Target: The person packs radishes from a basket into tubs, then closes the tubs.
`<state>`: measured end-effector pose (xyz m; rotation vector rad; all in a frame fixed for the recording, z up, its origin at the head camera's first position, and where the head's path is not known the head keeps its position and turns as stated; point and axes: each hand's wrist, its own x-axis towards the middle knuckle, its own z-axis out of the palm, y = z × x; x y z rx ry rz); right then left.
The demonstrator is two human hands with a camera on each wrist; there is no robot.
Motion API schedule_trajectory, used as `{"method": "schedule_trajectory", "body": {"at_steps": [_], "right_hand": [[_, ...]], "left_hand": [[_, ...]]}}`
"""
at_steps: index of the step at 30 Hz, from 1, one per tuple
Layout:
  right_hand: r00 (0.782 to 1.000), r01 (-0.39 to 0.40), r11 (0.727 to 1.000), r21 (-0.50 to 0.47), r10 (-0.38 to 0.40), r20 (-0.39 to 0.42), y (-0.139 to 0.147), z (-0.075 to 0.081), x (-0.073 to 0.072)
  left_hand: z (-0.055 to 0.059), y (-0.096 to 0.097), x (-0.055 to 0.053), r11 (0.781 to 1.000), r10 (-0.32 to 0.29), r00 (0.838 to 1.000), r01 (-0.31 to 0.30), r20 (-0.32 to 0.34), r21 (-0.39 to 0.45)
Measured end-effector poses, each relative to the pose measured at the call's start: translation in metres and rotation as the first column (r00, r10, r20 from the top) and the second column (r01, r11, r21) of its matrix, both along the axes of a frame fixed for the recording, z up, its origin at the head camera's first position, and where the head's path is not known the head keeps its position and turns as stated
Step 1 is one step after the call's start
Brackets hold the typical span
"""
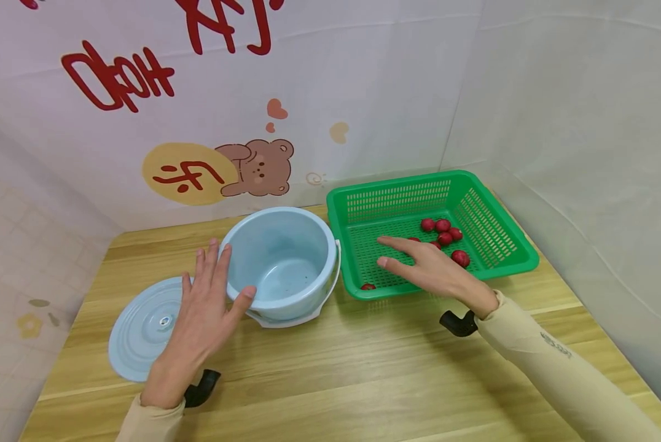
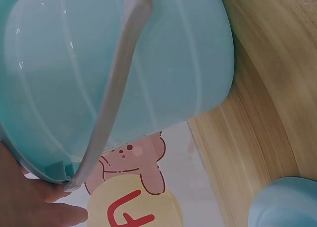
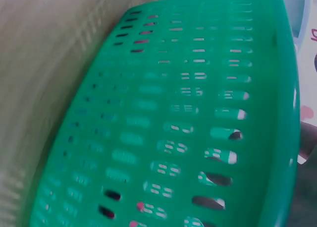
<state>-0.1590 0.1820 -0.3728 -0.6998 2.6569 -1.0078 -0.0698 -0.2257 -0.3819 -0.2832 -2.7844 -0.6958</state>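
Note:
The light-blue bucket (image 1: 303, 310) stands upright with its mouth uncovered and its white handle (image 2: 109, 103) hanging down. My left hand (image 1: 203, 319) lies at the bucket's left rim, fingers straight and thumb spread; in the left wrist view its fingers (image 2: 29, 202) are by the handle's joint. Over the green slotted basket (image 1: 502, 268), my right hand (image 1: 430, 267) hovers with fingers extended and holds nothing. Several small round red radish-like pieces (image 1: 460, 258) lie in the basket, some partly hidden by that hand. Basket wall (image 3: 262, 88) fills much of the right wrist view.
A round light-blue lid (image 1: 137, 334) with a small knob lies on the wooden table (image 1: 319, 387), left of the bucket and partly behind my left hand. White cloth walls (image 1: 386, 80) with printed figures enclose the table at the back and sides.

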Motion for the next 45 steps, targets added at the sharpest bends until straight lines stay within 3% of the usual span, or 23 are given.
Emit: {"method": "schedule_trajectory", "body": {"at_steps": [7,16,21,26,33,36,40,45], "right_hand": [[0.998,-0.035,0.999,0.005,0.035,0.05,-0.005,0.01,-0.005],[0.992,-0.127,0.983,0.133,0.129,-0.003,-0.002,0.056,-0.017],[0.964,-0.248,0.951,0.185,0.262,-0.053,0.0,0.075,-0.032],[0.936,-0.338,0.923,0.186,0.35,-0.034,0.0,0.083,-0.046],[0.931,-0.366,0.913,0.18,0.362,0.052,-0.004,0.074,-0.07],[0.921,-0.382,0.915,0.131,0.364,0.14,-0.006,0.064,-0.08],[0.883,-0.406,0.913,0.042,0.38,0.274,-0.013,0.048,-0.091],[0.832,-0.437,0.899,0.008,0.401,0.384,-0.017,0.028,-0.1]], "left_hand": [[0.001,-0.001,-0.003,1.0,0.003,1.0,-0.003,-0.006,-0.003],[0.002,-0.002,-0.005,1.0,0.008,1.0,-0.008,-0.011,-0.004],[0.002,-0.003,-0.005,1.0,0.009,1.0,-0.009,-0.003,-0.005],[0.001,-0.004,-0.004,1.0,0.007,1.0,-0.007,-0.008,0.0],[-0.002,-0.005,-0.003,1.0,0.0,1.0,0.0,-0.023,0.025],[-0.002,-0.005,-0.003,1.0,-0.002,1.0,0.002,-0.026,0.026],[-0.003,-0.005,-0.003,1.0,0.0,1.0,0.001,-0.024,0.029],[-0.004,-0.002,-0.001,0.999,-0.005,1.0,0.006,-0.026,0.039]]}}
